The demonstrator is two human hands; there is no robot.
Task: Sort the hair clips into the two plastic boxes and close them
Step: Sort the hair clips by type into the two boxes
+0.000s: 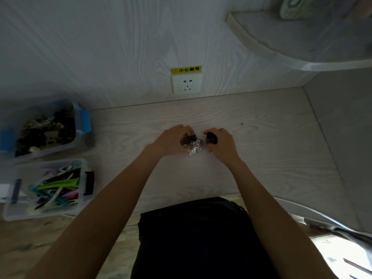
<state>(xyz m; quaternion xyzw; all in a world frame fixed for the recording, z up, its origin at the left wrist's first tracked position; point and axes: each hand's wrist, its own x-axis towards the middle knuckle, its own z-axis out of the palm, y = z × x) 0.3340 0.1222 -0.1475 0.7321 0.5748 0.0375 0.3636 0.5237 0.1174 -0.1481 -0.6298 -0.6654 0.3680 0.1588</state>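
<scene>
Both my hands are at the middle of the pale wooden table [261,137]. My left hand [171,140] is curled over a small dark claw clip [190,138], with a clear claw clip [195,149] lying just under its fingers. My right hand [221,144] is shut on a black round clip [211,137]. At the far left stand two open clear plastic boxes. The far box [80,135], with blue latches, holds several dark and brown claw clips. The near box [83,200] holds several long flat clips in green, teal, white and pink.
A wall with a white socket [186,83] and a yellow warning label rises behind the table. A grey side panel [342,137] closes the right. A curved shelf [302,37] hangs at the upper right. My dark-clothed lap [197,238] is at the table's near edge.
</scene>
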